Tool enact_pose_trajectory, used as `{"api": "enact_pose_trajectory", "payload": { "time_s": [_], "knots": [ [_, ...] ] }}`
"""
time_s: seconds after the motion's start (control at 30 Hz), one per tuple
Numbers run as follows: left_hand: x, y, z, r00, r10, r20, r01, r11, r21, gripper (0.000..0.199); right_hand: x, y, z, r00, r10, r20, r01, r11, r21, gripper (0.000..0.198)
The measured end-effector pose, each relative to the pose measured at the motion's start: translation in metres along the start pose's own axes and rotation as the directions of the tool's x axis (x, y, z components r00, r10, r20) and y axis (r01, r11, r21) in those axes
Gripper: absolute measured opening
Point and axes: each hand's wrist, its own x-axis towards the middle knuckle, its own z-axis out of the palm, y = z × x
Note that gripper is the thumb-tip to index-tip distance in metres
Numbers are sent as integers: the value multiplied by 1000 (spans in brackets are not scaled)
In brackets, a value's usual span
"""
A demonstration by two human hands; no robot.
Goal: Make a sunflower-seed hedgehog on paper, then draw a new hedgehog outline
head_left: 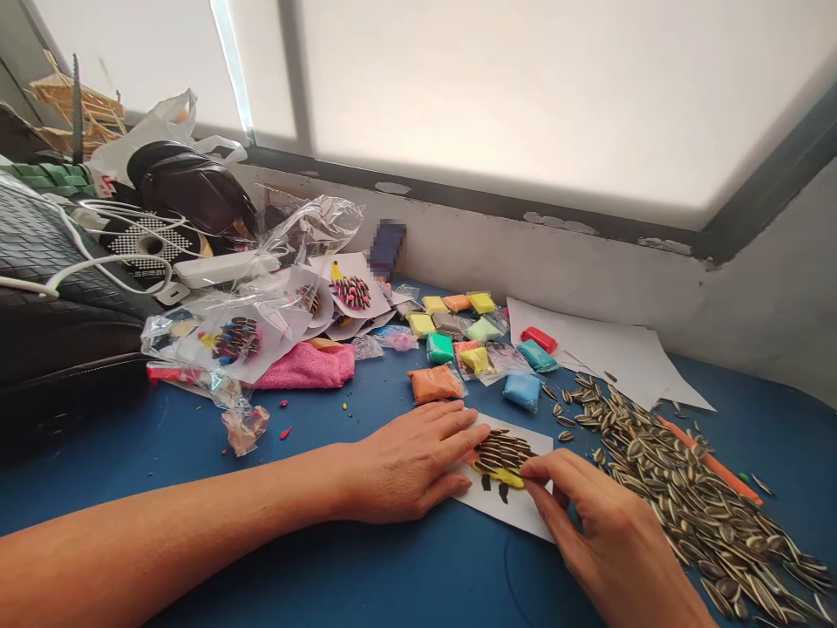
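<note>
A small sheet of white paper [533, 523] lies on the blue table, bearing a hedgehog-like picture. Its body is rows of striped sunflower seeds [502, 449] above a strip of yellow clay [506, 477], with two dark feet [503, 493] below. My left hand [411, 462] lies flat with fingers stretched out, its fingertips over the paper's left side. At the picture's right end, my right hand [602, 532] pinches thumb and forefinger together against the edge of the yellow clay. Whatever sits between those fingertips is hidden.
A pile of loose sunflower seeds [706, 506] spreads at the right beside an orange stick [712, 462]. Several wrapped clay packets [437, 384] lie behind my hands. White sheets [608, 349] are at the back. Bagged finished pictures [239, 340], a pink cloth [304, 366] and a black bag [58, 323] crowd the left.
</note>
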Motion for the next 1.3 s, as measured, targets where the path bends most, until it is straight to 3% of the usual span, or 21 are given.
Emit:
{"api": "enact_pose_trajectory", "payload": {
  "time_s": [0.3, 0.77, 1.03, 1.17, 1.3],
  "knots": [
    [-1, -1, 3, 998, 15, -58, -17, 999, -28, 51, 6, -8, 3, 1000, -2, -5, 2, 1000, -19, 22],
    [-1, -1, 3, 998, 16, -65, -17, 1000, -22, 50, 0, 0, 11, 997, -35, 65, 41, 994, -97, 19],
    [-1, 0, 2, 999, 22, -44, -22, 1000, -1, 52, 2, -6, 11, 998, -52, 30, 57, 985, -160, 28],
    [-1, 0, 1, 999, 15, -29, -15, 1000, 11, 54, 4, 3, -3, 1000, -1, -8, 0, 985, -172, 25],
    [0, 0, -1, 1000, 9, -27, -8, 1000, 11, 55, 4, 32, -13, 991, 117, -58, -127, 971, -204, 29]
  ]
}}
